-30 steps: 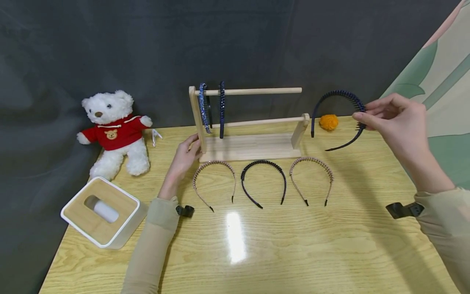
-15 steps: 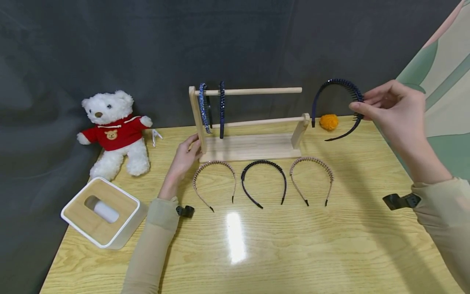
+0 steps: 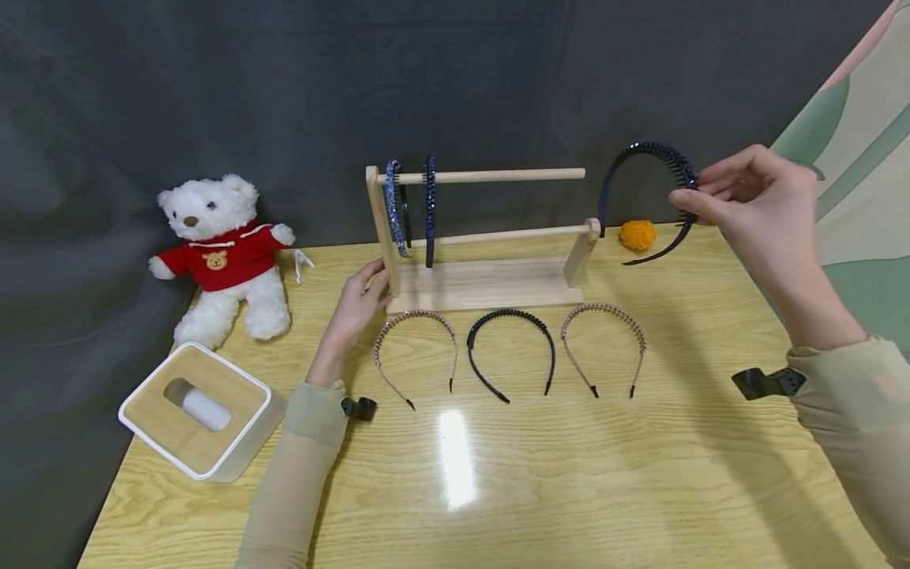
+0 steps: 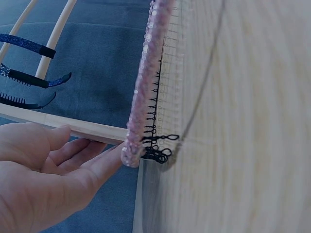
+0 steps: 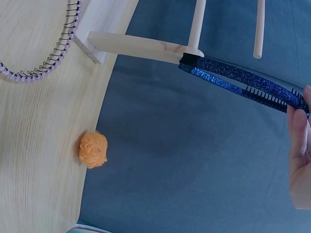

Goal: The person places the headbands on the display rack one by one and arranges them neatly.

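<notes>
My right hand (image 3: 764,205) pinches a dark blue toothed headband (image 3: 675,162) between thumb and fingers, raised just right of the wooden headband rack (image 3: 483,284). In the right wrist view one tip of this headband overlaps the end of the lower rod. My left hand (image 3: 361,300) grips the rack's left upright, thumb on one side and fingers behind it, as the left wrist view shows. A glittery blue headband (image 3: 392,209) and a dark blue one (image 3: 430,213) hang at the upper rod's left end. The upper rod's right end (image 3: 581,173) stands free of any upright.
Before the rack lie a pink headband (image 3: 415,314), a black headband (image 3: 508,314) and another pink headband (image 3: 604,308). A white teddy bear (image 3: 226,273), a white clip (image 3: 302,265) and a wooden-lidded box (image 3: 245,371) are at left. An orange pompom-like ball (image 3: 637,235) sits behind, right.
My right hand has lifted the dark blue headband and brought it slightly left toward the rack. The left hand and the rack have stayed in place.
</notes>
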`<control>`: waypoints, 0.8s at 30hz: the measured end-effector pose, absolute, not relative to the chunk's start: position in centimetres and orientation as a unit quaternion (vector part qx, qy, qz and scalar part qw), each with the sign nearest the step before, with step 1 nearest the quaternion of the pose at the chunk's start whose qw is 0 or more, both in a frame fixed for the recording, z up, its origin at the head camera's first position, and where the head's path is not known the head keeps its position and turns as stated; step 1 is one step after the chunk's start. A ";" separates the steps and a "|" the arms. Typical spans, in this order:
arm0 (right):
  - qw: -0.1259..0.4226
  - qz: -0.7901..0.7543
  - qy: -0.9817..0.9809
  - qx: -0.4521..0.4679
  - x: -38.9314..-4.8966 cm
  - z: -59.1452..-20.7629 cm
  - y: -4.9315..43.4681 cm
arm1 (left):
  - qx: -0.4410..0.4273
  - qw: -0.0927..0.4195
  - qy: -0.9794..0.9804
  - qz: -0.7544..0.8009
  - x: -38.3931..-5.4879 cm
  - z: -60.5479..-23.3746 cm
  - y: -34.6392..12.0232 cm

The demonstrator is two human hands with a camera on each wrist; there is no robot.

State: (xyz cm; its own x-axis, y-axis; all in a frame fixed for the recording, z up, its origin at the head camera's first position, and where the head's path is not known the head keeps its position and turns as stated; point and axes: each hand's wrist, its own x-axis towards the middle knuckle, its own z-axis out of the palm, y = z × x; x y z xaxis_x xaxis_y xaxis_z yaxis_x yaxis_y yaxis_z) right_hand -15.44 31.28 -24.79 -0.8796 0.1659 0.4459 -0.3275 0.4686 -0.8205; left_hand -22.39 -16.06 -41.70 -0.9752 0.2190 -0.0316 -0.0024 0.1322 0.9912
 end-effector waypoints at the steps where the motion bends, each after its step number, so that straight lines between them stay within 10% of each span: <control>1: 0.243 0.514 -0.821 0.051 -15.5 -24.8 31.2 | 0.073 0.085 0.747 0.655 -22.3 -41.6 -16.1; 24: 0.283 0.516 -0.807 0.055 -17.0 -24.0 29.2 | 0.067 0.077 0.750 0.654 -22.7 -41.9 -16.0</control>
State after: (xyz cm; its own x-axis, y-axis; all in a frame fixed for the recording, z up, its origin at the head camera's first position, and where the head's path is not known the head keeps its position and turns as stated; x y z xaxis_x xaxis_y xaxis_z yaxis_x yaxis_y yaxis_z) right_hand -17.04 29.21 -24.00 -0.8340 0.2035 0.5129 -0.3801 0.4620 -0.8013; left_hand -22.65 -16.05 -41.86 -0.9790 0.2018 -0.0275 0.0002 0.1360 0.9907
